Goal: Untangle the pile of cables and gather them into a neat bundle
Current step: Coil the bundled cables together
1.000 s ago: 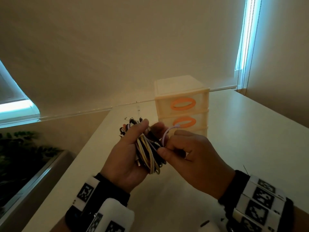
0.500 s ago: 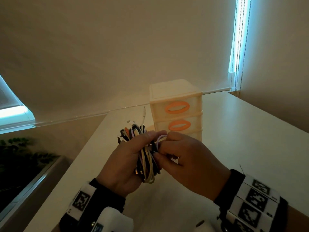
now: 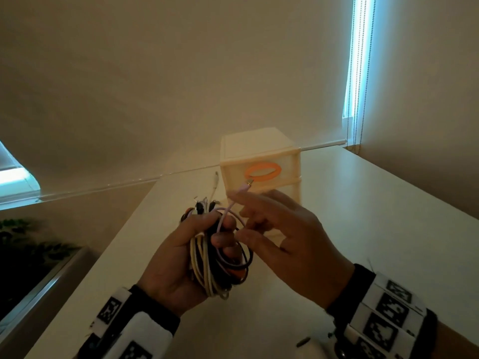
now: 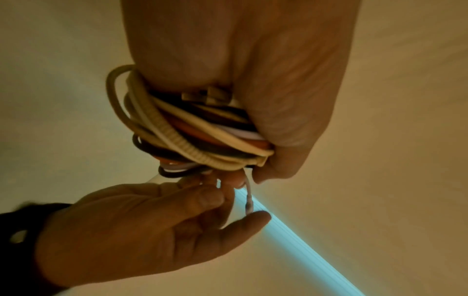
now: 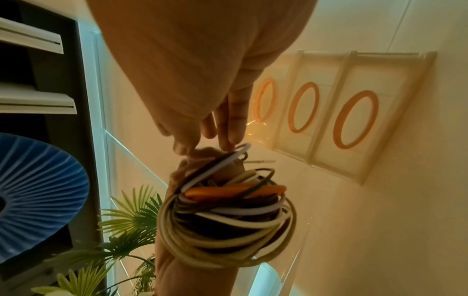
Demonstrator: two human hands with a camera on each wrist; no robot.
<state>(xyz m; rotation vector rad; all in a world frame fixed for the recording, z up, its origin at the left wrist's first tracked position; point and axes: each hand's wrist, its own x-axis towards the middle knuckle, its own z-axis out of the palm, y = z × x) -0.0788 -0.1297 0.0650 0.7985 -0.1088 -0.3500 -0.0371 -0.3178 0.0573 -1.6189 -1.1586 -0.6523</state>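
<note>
**Bundle gripped, one pink tail loose**

Held in the air just in front of the drawers (image 3: 261,156): the bundle (image 3: 217,257), a coil of cream, black, orange and white cables, long axis pointing roughly toward the drawers. Clamped by the left hand (image 3: 176,260), fingers and thumb curled right round the coil on the side away from the drawers. Looks mostly gathered; loops lie side by side, with several short ends poking out at the end nearest the drawers.

Standing proud of the coil: the pink cable (image 3: 228,211), rising in a loop toward the drawers, its plug (image 3: 246,186) level with the top drawer's orange handle.

Reaching in between coil and drawers: the right hand (image 3: 290,242), fingers loosely spread, fingertips (image 5: 229,140) touching the pink loop at the top of the coil. No firm pinch visible in any view.

Probably the step in hand: tucking this last tail in. Nearer to the tail: the right hand, so likely the one to wrap it across the coil's long axis while the left holds firm. Risk: loops springing apart if that grip slackens.

Below everything, under the drawers: the pale table (image 3: 388,229).
</note>
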